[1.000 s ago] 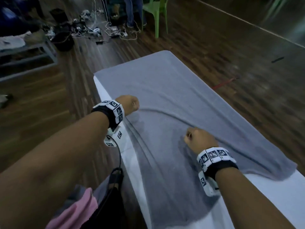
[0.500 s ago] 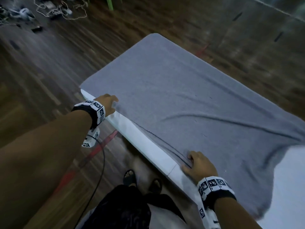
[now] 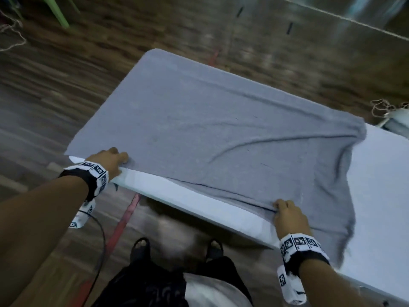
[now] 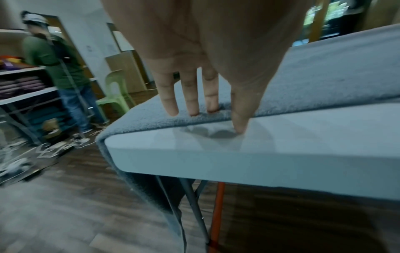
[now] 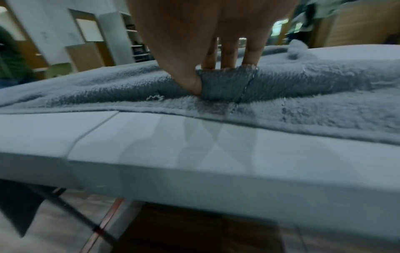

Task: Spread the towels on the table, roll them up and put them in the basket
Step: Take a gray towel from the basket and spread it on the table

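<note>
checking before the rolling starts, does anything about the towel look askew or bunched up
Yes. The grey towel lies skewed: its right end is bunched and creased, and its left end hangs over the table end. The right hand pinches a raised fold; the left hand presses it flat.

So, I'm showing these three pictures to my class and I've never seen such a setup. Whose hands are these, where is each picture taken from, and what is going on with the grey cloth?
No machine here: a person wears three cameras. One sits on the head and looks down at both arms; one on each wrist looks along the fingers.

A grey towel lies spread, with wrinkles, on a white table.

The left hand rests on the towel's near edge with straight fingers, thumb on the bare table. The right hand pinches a fold of towel between thumb and fingers. No basket is in view.
</note>
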